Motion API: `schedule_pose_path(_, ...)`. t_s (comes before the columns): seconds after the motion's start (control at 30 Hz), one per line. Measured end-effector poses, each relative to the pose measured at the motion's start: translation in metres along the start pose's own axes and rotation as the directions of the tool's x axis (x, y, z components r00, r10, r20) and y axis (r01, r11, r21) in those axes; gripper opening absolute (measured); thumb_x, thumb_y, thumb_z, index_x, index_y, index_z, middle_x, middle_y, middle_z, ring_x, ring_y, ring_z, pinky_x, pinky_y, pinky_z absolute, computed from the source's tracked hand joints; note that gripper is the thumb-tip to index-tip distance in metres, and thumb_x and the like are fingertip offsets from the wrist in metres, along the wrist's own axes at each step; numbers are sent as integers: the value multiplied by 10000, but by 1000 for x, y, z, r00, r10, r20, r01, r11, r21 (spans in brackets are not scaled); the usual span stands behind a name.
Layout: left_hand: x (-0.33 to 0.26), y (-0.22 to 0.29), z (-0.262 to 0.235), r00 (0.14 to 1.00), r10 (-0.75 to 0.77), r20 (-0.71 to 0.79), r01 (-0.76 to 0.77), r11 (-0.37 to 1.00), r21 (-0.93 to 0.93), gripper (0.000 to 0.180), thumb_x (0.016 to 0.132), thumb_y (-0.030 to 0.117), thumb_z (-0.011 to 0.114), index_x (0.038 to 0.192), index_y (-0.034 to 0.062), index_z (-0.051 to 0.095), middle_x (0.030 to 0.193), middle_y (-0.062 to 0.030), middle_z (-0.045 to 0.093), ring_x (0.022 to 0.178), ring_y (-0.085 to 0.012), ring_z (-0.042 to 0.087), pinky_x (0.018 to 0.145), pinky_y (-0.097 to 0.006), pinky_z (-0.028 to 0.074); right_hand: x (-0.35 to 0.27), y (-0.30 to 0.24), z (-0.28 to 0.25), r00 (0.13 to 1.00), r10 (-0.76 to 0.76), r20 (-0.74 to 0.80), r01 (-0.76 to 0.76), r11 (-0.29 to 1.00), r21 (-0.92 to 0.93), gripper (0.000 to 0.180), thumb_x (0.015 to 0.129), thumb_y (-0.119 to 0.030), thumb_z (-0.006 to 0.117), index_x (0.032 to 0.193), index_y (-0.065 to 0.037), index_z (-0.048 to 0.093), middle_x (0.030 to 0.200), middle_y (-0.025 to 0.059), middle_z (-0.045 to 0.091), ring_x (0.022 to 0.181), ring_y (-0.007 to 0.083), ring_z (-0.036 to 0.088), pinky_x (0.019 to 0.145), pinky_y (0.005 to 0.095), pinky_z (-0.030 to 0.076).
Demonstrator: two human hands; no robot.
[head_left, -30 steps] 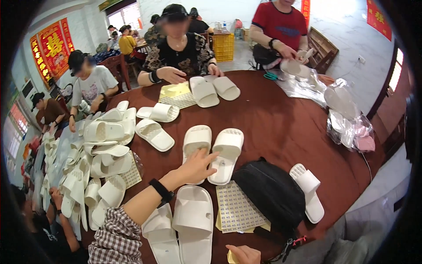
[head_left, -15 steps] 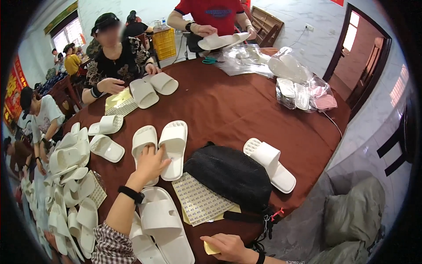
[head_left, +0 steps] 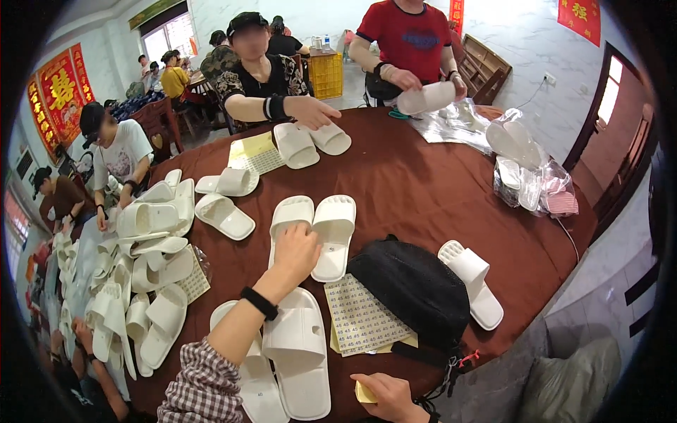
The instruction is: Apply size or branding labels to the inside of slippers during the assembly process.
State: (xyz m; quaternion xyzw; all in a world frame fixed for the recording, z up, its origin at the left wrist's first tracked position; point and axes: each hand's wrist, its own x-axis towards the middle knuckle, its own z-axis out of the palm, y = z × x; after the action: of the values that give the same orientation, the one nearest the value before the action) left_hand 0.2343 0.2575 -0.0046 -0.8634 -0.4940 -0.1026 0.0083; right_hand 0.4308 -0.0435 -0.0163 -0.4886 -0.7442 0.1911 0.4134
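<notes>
My left hand (head_left: 296,250) is on a pair of white slide slippers near the middle of the table. Its fingers are bent over the left slipper (head_left: 290,209), fingertips hidden, with the thumb side beside the right slipper (head_left: 333,240). Low in the view, my right hand (head_left: 389,397) pinches a small folded piece of yellow paper (head_left: 364,393). Larger white slippers (head_left: 300,359) lie beneath my left forearm, partly covered by it. Between my hands and a black cloth bag (head_left: 416,285) rests a sheet of small printed stickers (head_left: 363,317).
White slippers are heaped at left (head_left: 155,275); a single slipper (head_left: 474,282) lies right of the bag. Across the table, a person in dark floral clothing (head_left: 247,81) reaches over a slipper pair (head_left: 296,146). Another, in red (head_left: 409,39), holds a slipper above plastic bags (head_left: 451,127).
The view has swung left, shifting everything rightward. My left hand's spread fingers have drawn together over the left slipper. The person in floral clothing has stretched an arm across the slippers.
</notes>
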Motion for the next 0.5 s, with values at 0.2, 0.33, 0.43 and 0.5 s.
schedule_pose_path(0.2, 48, 13, -11, 982, 136, -135, -131, 991, 41, 417, 800, 128, 685, 1188, 33, 564, 1178, -143, 608, 1100, -347, 559, 884, -447, 509, 6, -7, -13, 995, 100, 9, -100, 980, 170, 356, 819, -15, 718, 1167, -62, 661, 870, 126, 647, 735, 295, 650, 623, 359, 507)
schedule_pose_path(0.33, 74, -4, 14, 982, 128, -136, -110, 985, 132, 340, 787, 116, 671, 1115, 50, 611, 1117, -102, 638, 1071, -325, 560, 873, -458, 496, 14, -29, -37, 971, 237, -20, -218, 922, 320, 224, 904, -36, 679, 1127, -28, 659, 855, 134, 630, 697, 255, 627, 609, 335, 478)
schedule_pose_path(0.43, 84, -2, 20, 999, 31, 5, -32, 999, 32, 470, 793, 123, 658, 1244, 30, 566, 1255, -139, 609, 1120, -352, 550, 934, -486, 477, 10, -26, -46, 955, 280, -97, -246, 930, 272, 209, 915, -48, 677, 1122, -21, 664, 882, 128, 654, 729, 228, 647, 635, 316, 494)
schedule_pose_path(0.5, 84, -8, 12, 997, 2, 76, -3, 1000, 9, 588, 789, 138, 671, 1344, 15, 521, 1327, -161, 581, 1147, -368, 546, 975, -495, 470, 7, -19, -47, 931, 345, -121, -301, 912, 278, 210, 920, -48, 673, 1127, -13, 666, 912, 121, 683, 769, 208, 670, 670, 295, 512)
